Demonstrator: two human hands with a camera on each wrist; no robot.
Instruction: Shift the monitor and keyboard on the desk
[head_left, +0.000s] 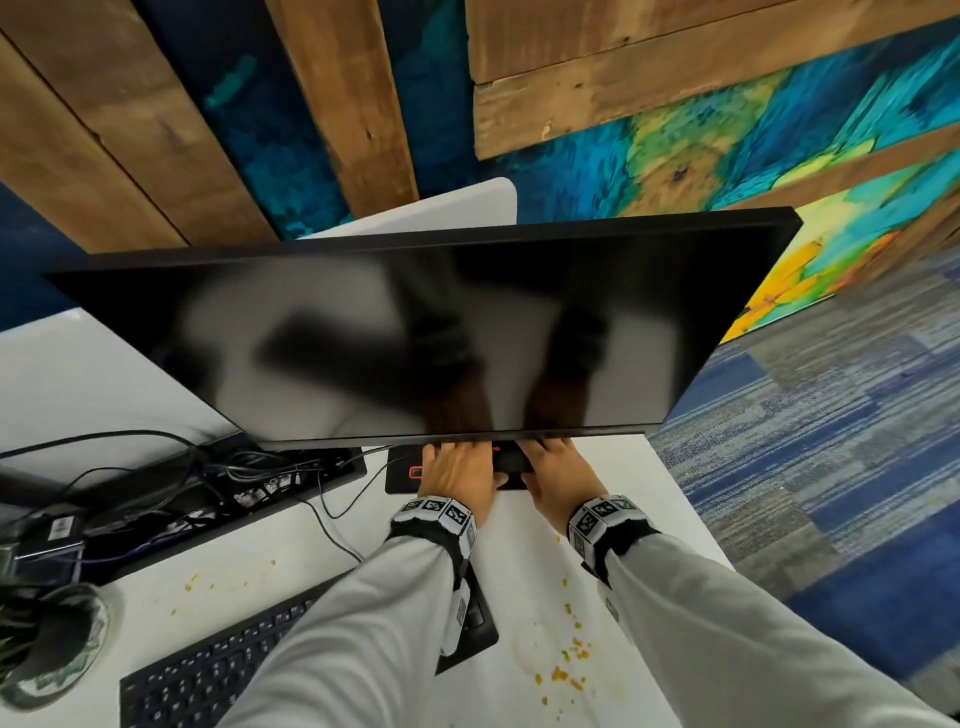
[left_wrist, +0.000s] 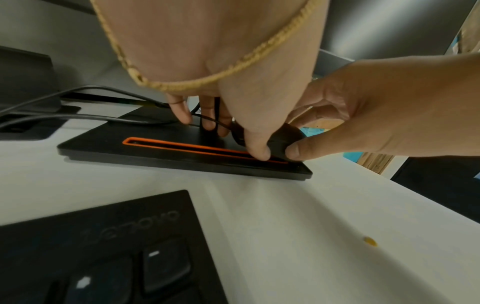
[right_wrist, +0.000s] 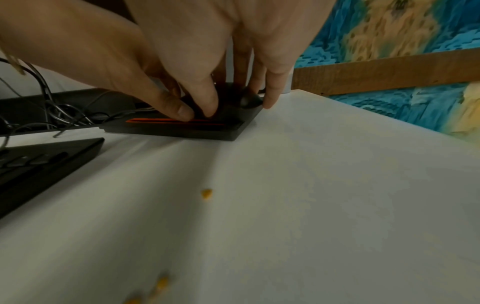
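Mouse (left_wrist: 283, 142), small and black, is sitting on the black monitor base (left_wrist: 109, 148), at its right end just beside the orange-rimmed slot (left_wrist: 182, 146), under the lower edge of the monitor (head_left: 415, 332). Left hand (head_left: 457, 478) is reaching in from 6 o'clock, thumb touching the mouse at its 9 o'clock side, the other fingers (left_wrist: 179, 111) pointing down and slightly spread, touching the base among the cables (left_wrist: 103, 118). Right hand (head_left: 558, 480) is pinching the mouse, thumb (left_wrist: 296, 151) at its 6 o'clock edge, other fingers curling over the top toward 12 o'clock; little finger (right_wrist: 271, 96) is sticking straight down past the base corner at 3 o'clock. Both hands are close together, nearly touching. Base is sitting on the white desk (right_wrist: 311, 185). Keyboard (head_left: 218, 670) is lying at 7 o'clock from the hands. Yellow crumbs (head_left: 563, 670) are scattered on the desk at 5 o'clock. Cable tangle (head_left: 208, 483) is lying at 9 o'clock. Gold bracelet (left_wrist: 246, 59) is hanging on the left wrist.
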